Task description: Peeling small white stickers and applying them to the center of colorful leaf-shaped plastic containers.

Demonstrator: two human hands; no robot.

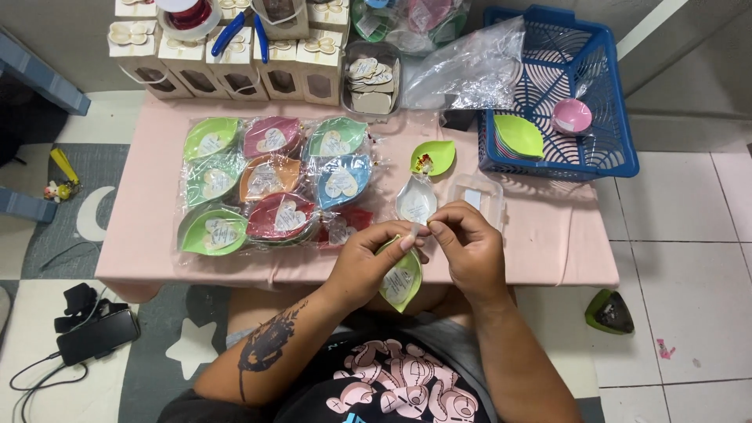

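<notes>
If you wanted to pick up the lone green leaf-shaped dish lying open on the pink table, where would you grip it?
Pinch the green leaf dish by its pointed tip at the upper right, coming from above. That rim is bare and narrow, while a small item sits in the hollow near the left, probably best left undisturbed.

pink table [548, 235]; blue basket [611, 94] holding a pink bowl [571, 116]; lime green leaf dish [401, 283] in hand; wrapped dishes [274, 184] green, magenta, orange, blue, red.
</notes>
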